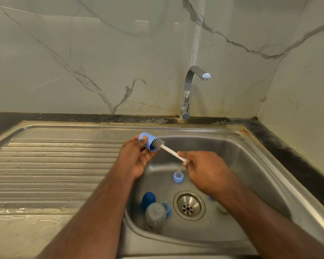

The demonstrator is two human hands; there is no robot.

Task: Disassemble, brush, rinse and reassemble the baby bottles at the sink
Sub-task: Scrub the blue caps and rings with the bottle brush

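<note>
A light blue bottle cap [147, 142] lies on its side above the left edge of the sink basin [251, 165], its open mouth turned to the right. The person's left hand [134, 157] grips it, thumb on top and fingers curled beneath. The grey bristled head of a bottle brush [158, 143] sits in the mouth of the cap, and its white handle slants down to the right into the right hand [204, 171], which is closed around the far end of it.

Down in the basin, just below the right hand, a light blue collar with its clear teat [178, 177] stands upright. Nearer the front left corner a dark blue cap [148, 200] stands beside a clear grey bottle [155, 215] that lies on its side, and a second blue collar [166, 208] rests against the bottle's right side. The drain strainer [189, 204] is just right of that group. Beyond the right forearm something small and blue [210, 198] and something pale [222, 208] peep out; I cannot tell what they are.

The chrome tap [190, 90] stands behind the basin with its spout turned right. To the left stretches the ribbed steel draining board [45, 165], wet along its front edge. Marble-patterned wall tiles [82, 53] rise behind, above a dark strip of counter [82, 117].
</note>
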